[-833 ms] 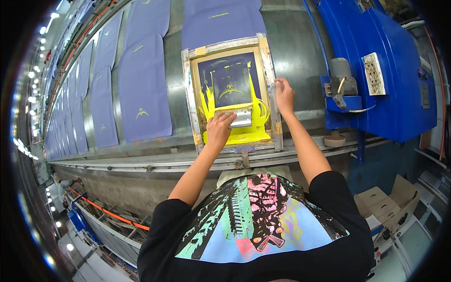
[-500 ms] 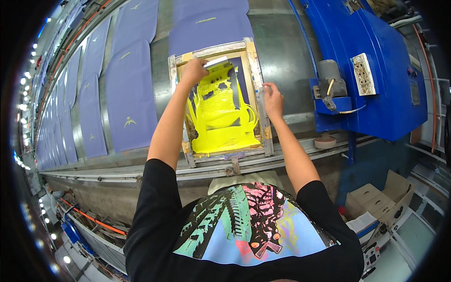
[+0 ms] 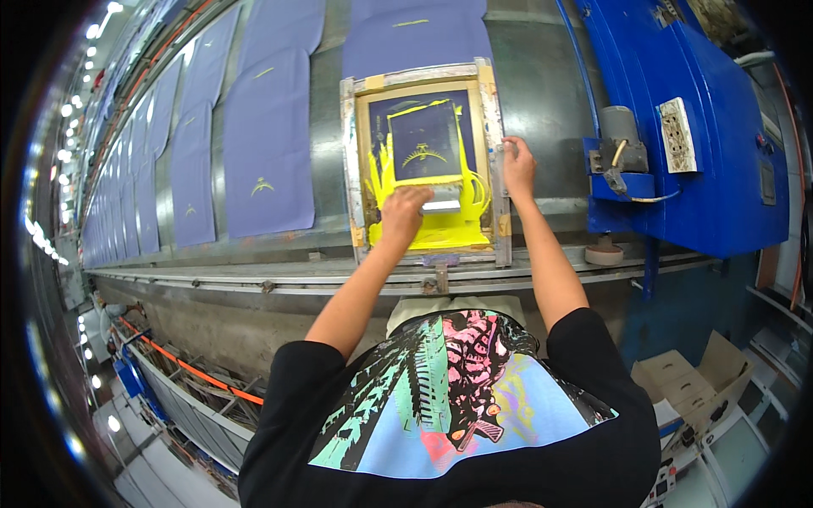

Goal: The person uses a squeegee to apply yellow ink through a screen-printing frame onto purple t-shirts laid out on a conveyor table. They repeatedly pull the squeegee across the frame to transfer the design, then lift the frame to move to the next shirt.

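A wooden-edged screen frame (image 3: pixel 495 216) lies over purple fabric on a long metal table. Bright yellow ink (image 3: pixel 423 233) covers the lower part and sides of the mesh, around a dark rectangle with a small yellow emblem (image 3: pixel 423 157). My left hand (image 3: pixel 405 212) is closed on a metal squeegee (image 3: pixel 440 206), low in the frame just below that rectangle. My right hand (image 3: pixel 518 169) grips the right rail of the frame, fingers curled at its outer edge.
Several purple fabric panels (image 3: pixel 267 144) with small yellow prints line the table (image 3: pixel 533 110) to the left and behind the screen. A blue machine (image 3: pixel 716 169) with a motor and socket strip stands at the right. Open cardboard boxes (image 3: pixel 677 381) are at lower right, a metal rail (image 3: pixel 330 278) along the near edge.
Half a second ago my left hand held the squeegee at the top over yellow-flooded mesh. It has come down toward me, and the dark rectangle shows again. My right hand stays on the frame.
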`<state>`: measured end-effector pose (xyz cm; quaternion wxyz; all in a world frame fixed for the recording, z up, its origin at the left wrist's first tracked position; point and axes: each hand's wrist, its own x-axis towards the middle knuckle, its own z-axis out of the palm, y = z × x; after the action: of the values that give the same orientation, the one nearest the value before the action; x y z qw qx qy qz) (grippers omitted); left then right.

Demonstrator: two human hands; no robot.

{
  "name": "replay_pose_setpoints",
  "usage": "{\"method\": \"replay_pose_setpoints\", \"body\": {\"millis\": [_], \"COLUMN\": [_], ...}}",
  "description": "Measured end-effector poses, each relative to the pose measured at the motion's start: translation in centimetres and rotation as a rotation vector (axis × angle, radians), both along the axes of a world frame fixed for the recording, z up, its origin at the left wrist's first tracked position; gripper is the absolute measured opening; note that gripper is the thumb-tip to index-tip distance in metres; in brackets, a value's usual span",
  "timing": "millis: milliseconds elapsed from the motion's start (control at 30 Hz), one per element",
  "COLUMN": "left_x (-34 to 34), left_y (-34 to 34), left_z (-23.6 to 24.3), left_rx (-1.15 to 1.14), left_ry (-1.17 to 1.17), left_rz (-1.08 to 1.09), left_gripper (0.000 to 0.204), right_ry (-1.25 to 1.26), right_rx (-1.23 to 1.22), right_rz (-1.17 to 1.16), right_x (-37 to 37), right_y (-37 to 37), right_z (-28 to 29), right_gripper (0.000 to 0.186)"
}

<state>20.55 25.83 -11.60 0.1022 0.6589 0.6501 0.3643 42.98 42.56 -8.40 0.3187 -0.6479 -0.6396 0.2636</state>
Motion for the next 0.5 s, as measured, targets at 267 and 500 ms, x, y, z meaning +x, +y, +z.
{"method": "replay_pose_setpoints", "body": {"millis": [267, 500], "left_x": [3.1, 3.6], "left_y": [-4.8, -5.0], "left_z": [-4.0, 0.1], "left_rx": [-0.179, -0.165], "left_ry": [-0.082, -0.205], "left_rz": [-0.145, -0.159], "left_gripper": [0.061, 0.063], "right_ry": [-0.041, -0.001], "right_rx": [-0.051, 0.008], "right_rz": [0.003, -0.033], "right_x": [3.5, 3.5], "right_y": [2.3, -0.5], "right_z": [-3.9, 1.3], "right_gripper": [0.018, 0.021]}}
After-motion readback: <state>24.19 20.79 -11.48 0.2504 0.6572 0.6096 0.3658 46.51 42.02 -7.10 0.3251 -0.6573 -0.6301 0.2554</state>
